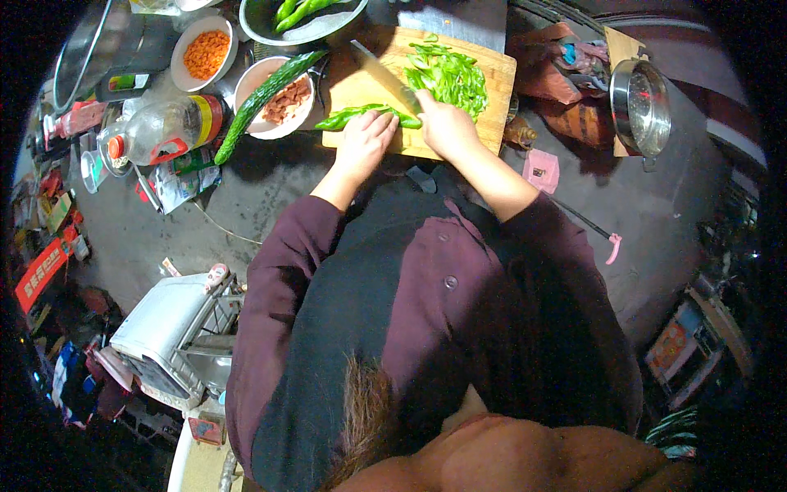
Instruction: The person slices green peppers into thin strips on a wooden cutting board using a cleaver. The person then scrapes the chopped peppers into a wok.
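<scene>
On the wooden cutting board (347, 86), my left hand (367, 138) presses a long green pepper (335, 118) flat with its fingertips. My right hand (449, 126) grips a kitchen knife (384, 74), its handle hidden in the fist. The blade points away to the upper left, just beyond the pepper. A heap of sliced green pepper (458, 83) covers the board's right side. A long cucumber (261, 101) lies across the rim of a bowl (246, 86) of diced pinkish meat (289, 101), left of the board.
Behind stand a metal basin (301, 43) with whole green peppers (304, 13) and a white bowl (178, 64) of diced carrot (208, 55). A large plastic bottle (166, 126) lies at left. At right are a steel pot (639, 111) and a pink dustpan (542, 171) on the floor.
</scene>
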Available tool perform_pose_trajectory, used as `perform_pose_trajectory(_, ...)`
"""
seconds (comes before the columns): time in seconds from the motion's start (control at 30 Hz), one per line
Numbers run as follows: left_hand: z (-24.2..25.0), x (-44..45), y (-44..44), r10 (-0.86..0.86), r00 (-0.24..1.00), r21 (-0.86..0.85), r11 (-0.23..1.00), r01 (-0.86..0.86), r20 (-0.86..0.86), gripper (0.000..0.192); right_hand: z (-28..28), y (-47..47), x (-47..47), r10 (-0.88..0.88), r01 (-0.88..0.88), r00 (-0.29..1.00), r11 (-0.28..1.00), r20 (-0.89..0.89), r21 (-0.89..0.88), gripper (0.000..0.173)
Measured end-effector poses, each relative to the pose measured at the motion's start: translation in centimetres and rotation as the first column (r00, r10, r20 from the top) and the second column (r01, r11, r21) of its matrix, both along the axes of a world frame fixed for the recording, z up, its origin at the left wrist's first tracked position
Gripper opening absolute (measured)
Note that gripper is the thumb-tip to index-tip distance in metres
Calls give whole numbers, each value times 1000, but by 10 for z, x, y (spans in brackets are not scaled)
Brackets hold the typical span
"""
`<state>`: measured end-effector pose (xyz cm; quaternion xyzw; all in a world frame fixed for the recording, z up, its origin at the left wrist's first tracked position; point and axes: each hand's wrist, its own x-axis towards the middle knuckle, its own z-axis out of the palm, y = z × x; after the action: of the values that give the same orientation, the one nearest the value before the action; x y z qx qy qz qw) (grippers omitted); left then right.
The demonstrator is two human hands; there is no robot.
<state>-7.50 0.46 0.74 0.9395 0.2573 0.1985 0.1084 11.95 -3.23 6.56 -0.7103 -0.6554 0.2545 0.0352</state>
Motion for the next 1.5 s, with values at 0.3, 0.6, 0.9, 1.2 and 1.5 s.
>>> perform_pose_trajectory(0.3,-2,5,28,-81,993,-117,991,71,-87,35,42,-45,16,127,-133,986,990,112,50,43)
perform_pose_trajectory(0.6,11,7,33,-79,986,-194,980,49,-150,34,29,-42,-7,98,-91,992,992,82,-86,40)
perform_pose_trajectory(0.9,11,3,41,-119,985,-219,972,90,-122,31,15,-8,-7,2,-2,1000,998,2,56,36)
perform_pose_trajectory(1.2,3,0,40,-127,987,-237,966,101,-99,30,22,-13,-29,32,-29,999,996,39,-82,33)
perform_pose_trajectory(1.5,13,-16,35,-119,993,-26,993,118,-17,33,6,12,-36,-42,42,999,999,4,5,28)
